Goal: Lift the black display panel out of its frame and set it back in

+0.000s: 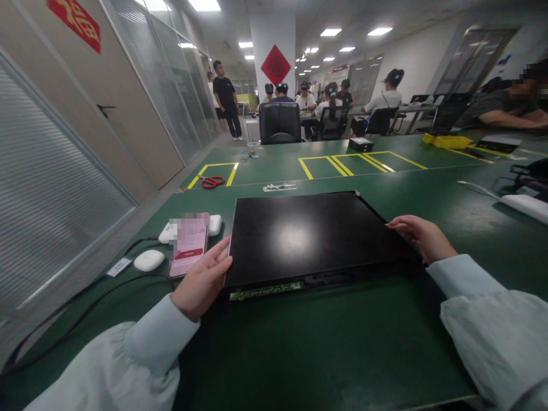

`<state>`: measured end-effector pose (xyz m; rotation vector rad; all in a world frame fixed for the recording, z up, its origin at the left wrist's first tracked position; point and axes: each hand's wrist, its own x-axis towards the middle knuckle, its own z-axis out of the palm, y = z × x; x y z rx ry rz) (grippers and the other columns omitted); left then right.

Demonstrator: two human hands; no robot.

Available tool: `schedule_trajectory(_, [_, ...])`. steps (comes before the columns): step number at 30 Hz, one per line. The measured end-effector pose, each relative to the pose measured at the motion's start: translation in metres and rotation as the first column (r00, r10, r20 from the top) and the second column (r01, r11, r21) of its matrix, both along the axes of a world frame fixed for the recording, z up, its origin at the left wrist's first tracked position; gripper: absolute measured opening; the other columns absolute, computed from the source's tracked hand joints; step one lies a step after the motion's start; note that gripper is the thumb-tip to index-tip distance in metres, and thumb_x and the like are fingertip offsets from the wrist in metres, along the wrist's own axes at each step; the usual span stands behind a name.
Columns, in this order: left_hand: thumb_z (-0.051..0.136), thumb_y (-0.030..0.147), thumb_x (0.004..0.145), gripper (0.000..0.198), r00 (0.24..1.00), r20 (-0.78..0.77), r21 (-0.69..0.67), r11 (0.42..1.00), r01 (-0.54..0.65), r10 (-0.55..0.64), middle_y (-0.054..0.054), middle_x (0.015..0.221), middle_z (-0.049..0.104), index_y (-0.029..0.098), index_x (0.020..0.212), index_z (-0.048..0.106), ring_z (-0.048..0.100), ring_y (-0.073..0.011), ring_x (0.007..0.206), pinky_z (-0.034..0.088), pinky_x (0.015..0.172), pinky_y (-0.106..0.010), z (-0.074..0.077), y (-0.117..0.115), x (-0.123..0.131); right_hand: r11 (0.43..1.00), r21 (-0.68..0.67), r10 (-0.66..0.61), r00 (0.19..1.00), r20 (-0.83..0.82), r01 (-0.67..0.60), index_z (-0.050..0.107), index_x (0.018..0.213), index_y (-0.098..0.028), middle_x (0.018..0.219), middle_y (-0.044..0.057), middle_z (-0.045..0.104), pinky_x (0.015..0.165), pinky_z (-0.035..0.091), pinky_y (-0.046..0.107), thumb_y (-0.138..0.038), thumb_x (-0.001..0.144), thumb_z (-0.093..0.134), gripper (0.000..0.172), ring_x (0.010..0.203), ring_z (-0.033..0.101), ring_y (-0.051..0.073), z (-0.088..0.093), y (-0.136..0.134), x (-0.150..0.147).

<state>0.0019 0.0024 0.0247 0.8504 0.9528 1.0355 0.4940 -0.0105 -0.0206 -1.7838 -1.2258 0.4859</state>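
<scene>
A black flat display panel (308,237) lies between my hands, low over the green table, its glossy face up and reflecting a ceiling light. Along its near edge a green circuit board strip (265,291) shows underneath. My left hand (204,277) grips the panel's left edge, thumb on top and fingers partly hidden beneath. At the right side, my right hand (422,235) pinches the edge with thumb and fingertips. A phone (190,245) with a pink screen lies just left of my left hand, beside a white rounded case (149,260).
Red-handled scissors (213,182) and torn white scraps (279,187) lie beyond the panel. Yellow tape outlines mark the green table (274,354). A dark cable (94,297) runs along the left. Farther back are a small black box (360,144), a chair (280,123) and several people.
</scene>
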Motion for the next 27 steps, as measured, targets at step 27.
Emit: schedule_trajectory(27, [0.081,0.007,0.068,0.064,0.998,-0.064,-0.048,0.999,-0.02,0.017,-0.012,0.123,0.074,0.019,0.127,0.061,0.068,-0.0315,0.119,0.055,0.101,-0.039,0.002,0.0,-0.003,0.998,-0.028,-0.044,0.99,0.131,0.048,0.077,0.077,-0.029,0.093,0.005,0.077,0.085,0.049,0.045,-0.051,0.072,0.061,0.028,0.092,0.066,0.03,0.005,-0.001,-0.019])
